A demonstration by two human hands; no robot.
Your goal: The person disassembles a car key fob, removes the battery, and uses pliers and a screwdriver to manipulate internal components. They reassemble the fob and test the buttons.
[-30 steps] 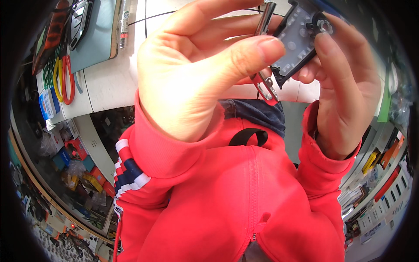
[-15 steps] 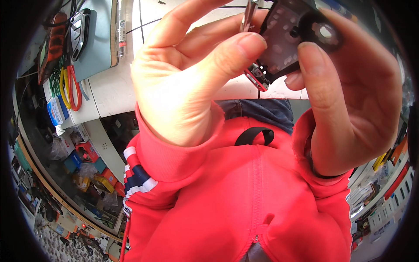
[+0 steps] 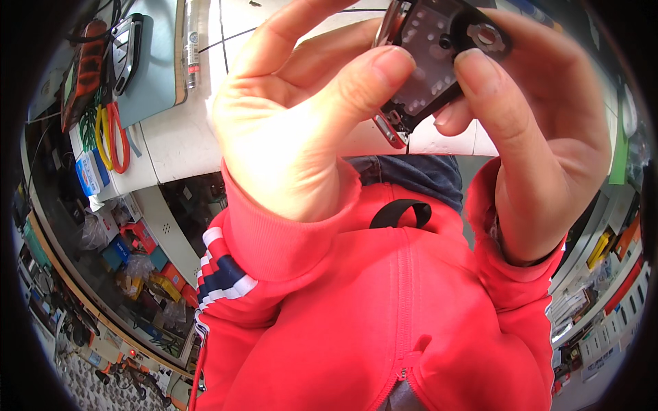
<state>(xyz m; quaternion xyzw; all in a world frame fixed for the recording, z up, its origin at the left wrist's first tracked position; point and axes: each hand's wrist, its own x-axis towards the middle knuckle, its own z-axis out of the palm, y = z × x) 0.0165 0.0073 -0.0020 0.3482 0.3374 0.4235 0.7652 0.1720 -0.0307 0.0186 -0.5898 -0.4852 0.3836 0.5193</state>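
Above the table's near edge, both my hands hold an opened key fob (image 3: pixel 430 61). Its black casing part shows a translucent inner face with small raised bumps and a round socket at one corner. My left hand (image 3: pixel 295 123) is closed on the shiny, red-edged part (image 3: pixel 389 129), thumb pressed along the side of the casing. My right hand (image 3: pixel 541 123) grips the casing's right side, thumb lying beside the round socket. The fingers behind the fob are partly hidden. The two parts lie against each other, tilted; whether they are joined I cannot tell.
On the white table (image 3: pixel 178 137), at the left, another key fob (image 3: pixel 127 53) lies by a blue-grey mat (image 3: pixel 156 75). Near it are an orange meter (image 3: pixel 86 75), red and yellow tool handles (image 3: pixel 118 140) and a marker-like tube (image 3: pixel 192 44). Shelves of boxes stand below left.
Both hands have shifted slightly, the right one leftward with the black casing. The casing and the shiny red-edged part have come closer together, and the gap between them has narrowed.
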